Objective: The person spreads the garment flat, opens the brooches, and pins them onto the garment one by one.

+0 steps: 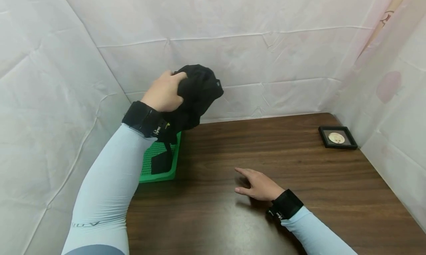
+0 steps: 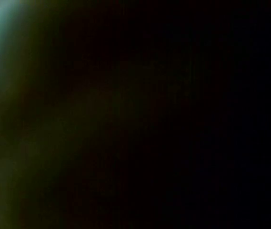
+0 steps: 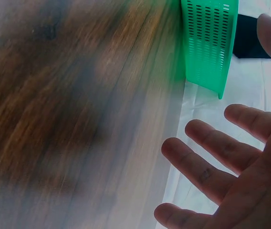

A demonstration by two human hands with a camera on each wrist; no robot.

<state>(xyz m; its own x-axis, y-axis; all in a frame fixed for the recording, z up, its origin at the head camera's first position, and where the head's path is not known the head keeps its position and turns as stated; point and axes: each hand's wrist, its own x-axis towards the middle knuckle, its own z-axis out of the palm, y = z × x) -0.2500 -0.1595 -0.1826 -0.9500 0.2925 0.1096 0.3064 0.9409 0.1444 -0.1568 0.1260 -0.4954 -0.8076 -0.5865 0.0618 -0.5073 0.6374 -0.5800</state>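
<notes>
My left hand [image 1: 164,92] grips a bunched black cloth item [image 1: 199,92], raised over the back of a green plastic basket [image 1: 175,162]. A small pale mark shows on the cloth's right side, and a dark strip hangs below it. Inside the basket lies a flat black piece [image 1: 161,163]; my left forearm hides much of the basket. Nearly everything in the left wrist view is dark. Over the middle of the table, my right hand [image 1: 261,184] holds nothing, its fingers spread in the right wrist view.
A small black-framed box with a round cream disc [image 1: 337,138] sits at the table's back right corner. White sheeting [image 1: 266,55] hangs behind and on both sides of the brown wooden table [image 1: 213,210].
</notes>
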